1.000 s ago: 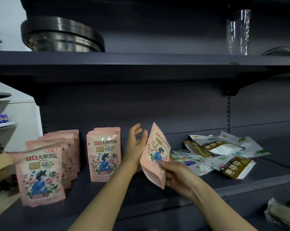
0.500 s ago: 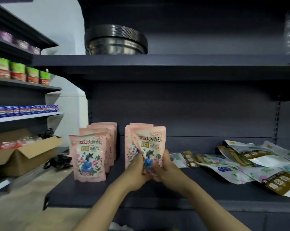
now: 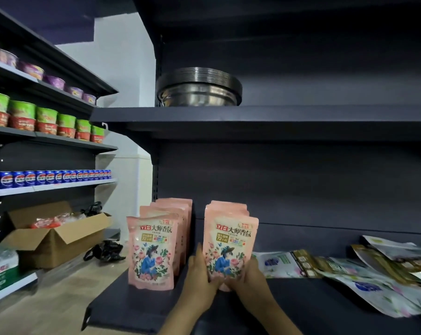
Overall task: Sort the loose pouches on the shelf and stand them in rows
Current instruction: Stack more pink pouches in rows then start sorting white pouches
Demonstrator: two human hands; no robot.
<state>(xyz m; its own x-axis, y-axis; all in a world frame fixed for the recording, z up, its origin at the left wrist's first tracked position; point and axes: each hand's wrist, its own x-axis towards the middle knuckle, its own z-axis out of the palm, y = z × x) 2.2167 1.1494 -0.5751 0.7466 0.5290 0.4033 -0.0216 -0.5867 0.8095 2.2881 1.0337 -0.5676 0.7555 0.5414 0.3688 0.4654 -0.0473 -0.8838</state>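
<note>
- On the side racks at far left, green-and-red tubs (image 3: 45, 122) and a line of blue cans (image 3: 47, 177) fill the shelves above an open cardboard box (image 3: 52, 240); their labels are too blurred to read.
- At the left end of the dark shelf (image 3: 132, 305), one row of pink pouches (image 3: 154, 250) stands upright, front pack facing out.
- Beside it, a person's left hand (image 3: 198, 274) and right hand (image 3: 250, 274) clasp the front pink pouch (image 3: 230, 247) of a second row at its lower edges, each grip curled round a side, its base at the shelf.
- Print on both front packs reads "立白 大师香氛" with a gold panel marked "72小时"; a figure in blue among roses sits below.
- Judged from this, the step in hand is seating the pouch square at the head of the second row; letting go calls for it to stand without leaning.
- To the right, a loose pile of white, green and gold pouches (image 3: 364, 276) lies flat, unsorted; the next reach probably goes there. Its writing is not legible.
</note>
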